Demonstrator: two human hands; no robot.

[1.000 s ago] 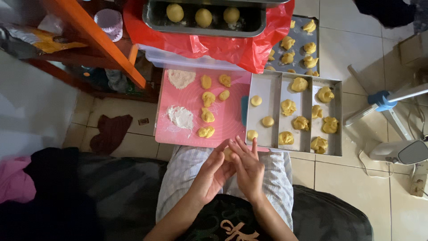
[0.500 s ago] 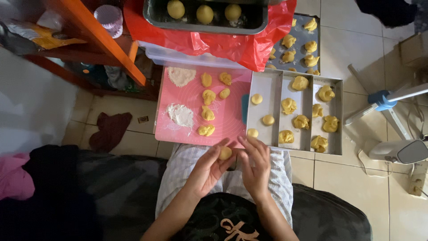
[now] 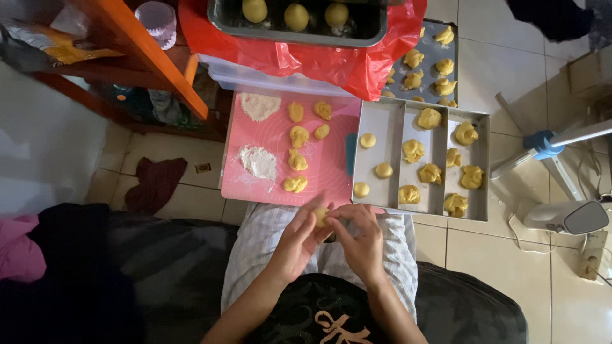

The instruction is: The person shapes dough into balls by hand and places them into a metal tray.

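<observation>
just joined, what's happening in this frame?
A seated person holds a small yellow dough piece between the left hand and right hand, over the lap. In front, a pink mat carries shaped dough pieces and two flour piles. Beside it, a metal tray holds round balls and twisted pieces.

Both forearms are bare; the person wears a black top with a tan design and pale striped trousers.

A small yellow dough ball [image 3: 320, 217] — soft, roundish, pale — sits pinched between my fingertips, just near of the pink mat's near edge.
</observation>
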